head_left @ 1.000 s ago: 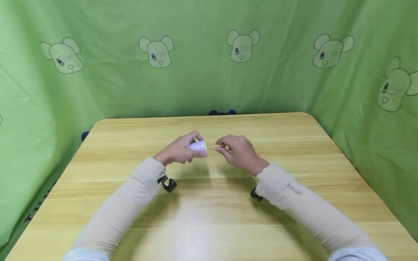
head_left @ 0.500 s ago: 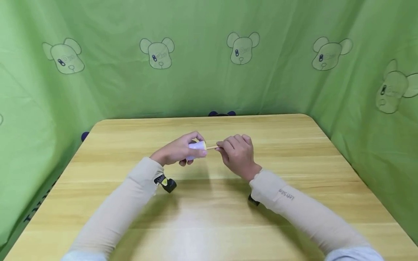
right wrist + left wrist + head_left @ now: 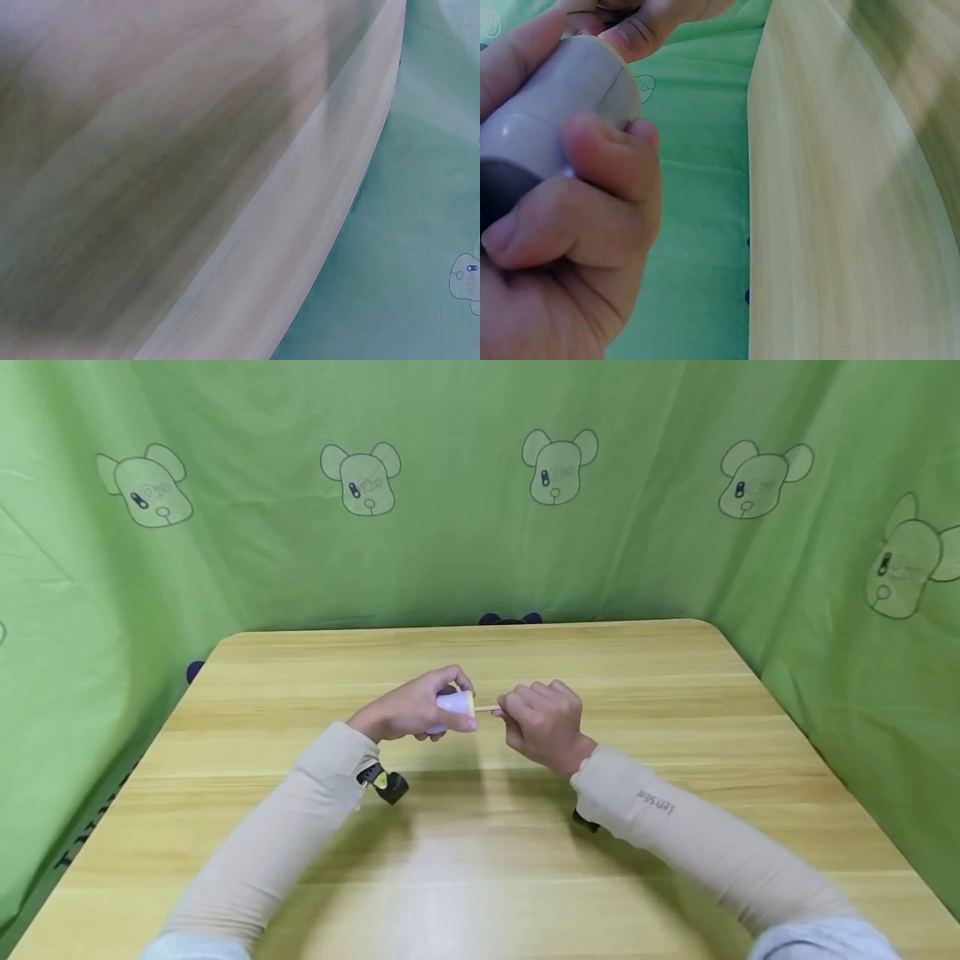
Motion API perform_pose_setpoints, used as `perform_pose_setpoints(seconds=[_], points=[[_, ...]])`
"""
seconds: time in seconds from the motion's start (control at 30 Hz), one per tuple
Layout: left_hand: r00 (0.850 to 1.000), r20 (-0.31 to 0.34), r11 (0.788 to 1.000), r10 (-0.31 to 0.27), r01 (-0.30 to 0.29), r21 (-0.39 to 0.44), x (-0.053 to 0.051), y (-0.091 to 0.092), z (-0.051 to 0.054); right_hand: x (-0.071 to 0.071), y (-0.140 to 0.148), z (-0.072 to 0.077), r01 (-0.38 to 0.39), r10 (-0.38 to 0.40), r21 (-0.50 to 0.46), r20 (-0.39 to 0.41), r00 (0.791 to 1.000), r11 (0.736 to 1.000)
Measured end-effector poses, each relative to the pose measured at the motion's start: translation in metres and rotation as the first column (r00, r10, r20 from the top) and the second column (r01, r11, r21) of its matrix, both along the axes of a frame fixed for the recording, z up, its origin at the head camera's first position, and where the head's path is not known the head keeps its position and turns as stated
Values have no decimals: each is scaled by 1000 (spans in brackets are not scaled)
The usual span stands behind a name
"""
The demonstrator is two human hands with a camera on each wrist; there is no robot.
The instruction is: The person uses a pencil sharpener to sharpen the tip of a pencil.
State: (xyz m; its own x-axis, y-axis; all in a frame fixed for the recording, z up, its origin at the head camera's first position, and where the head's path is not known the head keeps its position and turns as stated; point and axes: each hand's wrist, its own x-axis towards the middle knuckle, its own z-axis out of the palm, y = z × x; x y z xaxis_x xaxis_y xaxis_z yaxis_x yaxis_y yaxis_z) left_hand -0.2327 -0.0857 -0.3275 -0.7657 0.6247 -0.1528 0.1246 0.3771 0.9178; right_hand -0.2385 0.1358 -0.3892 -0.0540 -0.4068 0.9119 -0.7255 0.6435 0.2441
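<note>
In the head view my left hand (image 3: 408,708) grips a lavender pencil sharpener (image 3: 453,702) with a yellow rim, held sideways above the table. A thin wood-coloured pencil (image 3: 486,708) runs from the rimmed end to my right hand (image 3: 546,725), whose fingers are curled round its other part. The left wrist view shows the sharpener (image 3: 562,105) close up, with a dark section at its lower end and fingers wrapped about it. Part of the right hand (image 3: 641,30) meets its far end there. The right wrist view catches neither the pencil nor the hand clearly.
A light wooden table (image 3: 450,860) spreads beneath both hands. Green cloth (image 3: 465,552) printed with bear heads hangs behind it and along both sides. Small black wrist cameras, such as the left one (image 3: 390,787), hang under the sleeves.
My right hand has turned, its knuckles rolling upward, and then dropped slightly, still holding the pencil. The left hand keeps the sharpener in nearly the same place.
</note>
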Motion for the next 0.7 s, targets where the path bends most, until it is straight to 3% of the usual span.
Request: perform_pose_setpoints(seconds=[0.13,0.27,0.33,0.37,0.4,0.43,0.47,0.53,0.57,0.6,0.63,0.67,0.7], points=[[999,-34,1000,-3,3,1,1,2,-3,3,1,3,-1,-1,29,62,998,1000],[996,-90,1000,5,-7,-17,0,4,-9,7,2,7,4,-17,74,176,984,997],[989,-148,999,13,-20,-46,0,5,-9,9,3,10,-2,-27,102,277,960,995],[983,-183,998,16,-28,-63,0,5,-9,10,3,12,-4,-36,112,347,937,994],[975,-221,996,17,-36,-82,-1,5,-9,11,3,14,-3,-51,126,424,904,992],[966,-259,994,16,-44,-103,-1,5,-9,12,2,17,-16,-55,130,524,850,991],[955,-297,991,11,-50,-124,-2,6,-9,13,2,21,-22,-63,127,625,778,992],[933,-358,984,-19,-47,-174,-4,7,-9,14,1,27,-15,-75,104,798,597,994],[925,-378,979,-39,-41,-200,-4,7,-9,14,1,31,-3,-82,97,856,510,995],[918,-393,974,-55,-37,-224,-5,7,-9,15,1,33,7,-82,88,895,439,996],[913,-403,969,-68,-35,-244,-5,7,-9,15,0,35,13,-73,74,919,386,997],[909,-410,965,-79,-33,-259,-5,7,-9,15,0,37,17,-70,69,925,374,997],[908,-411,963,-85,-31,-267,-6,7,-9,15,1,37,11,-61,62,920,386,998]])
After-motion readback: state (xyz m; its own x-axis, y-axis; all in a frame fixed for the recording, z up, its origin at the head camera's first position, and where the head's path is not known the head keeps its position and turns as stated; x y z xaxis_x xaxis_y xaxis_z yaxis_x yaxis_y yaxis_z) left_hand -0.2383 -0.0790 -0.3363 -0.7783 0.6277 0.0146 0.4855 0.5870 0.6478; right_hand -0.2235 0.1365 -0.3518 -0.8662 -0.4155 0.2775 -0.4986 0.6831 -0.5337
